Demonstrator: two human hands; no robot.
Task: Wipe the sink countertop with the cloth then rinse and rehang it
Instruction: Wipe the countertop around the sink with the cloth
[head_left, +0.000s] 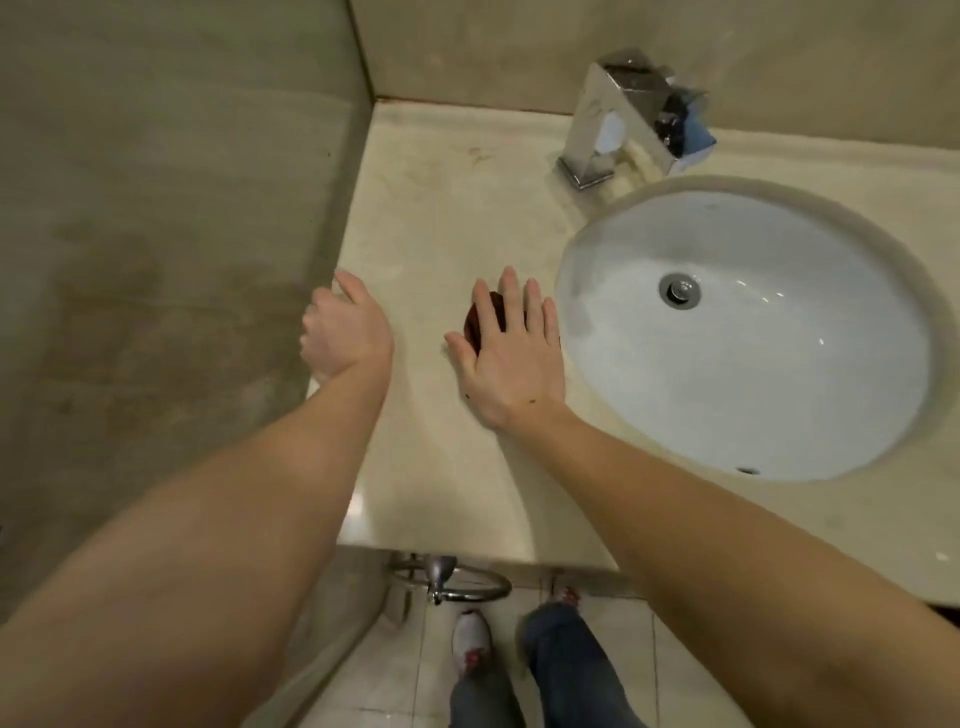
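Pressing flat under my right hand: one dark red cloth, bunched small, lying on the beige countertop just left of the sink basin. My right palm faces down, fingers spread and straight, laid over the cloth rather than curled around it; only a dark wedge of fabric shows between thumb and forefinger. My left hand: resting at the counter's left edge where it meets the wall panel, fingers loosely bent, holding nothing that I can see. Basin: round, white, set under the counter, with a metal drain at its centre and a small overflow slot near the front rim. Faucet: square, chrome, standing at the back of the counter behind the basin. Countertop surface: faint smudges and marks towards the back left corner. Below the front edge: a chrome ring holder fixed beneath the counter, with no cloth hanging on it. Floor: pale tiles, with my jeans and light shoes visible.
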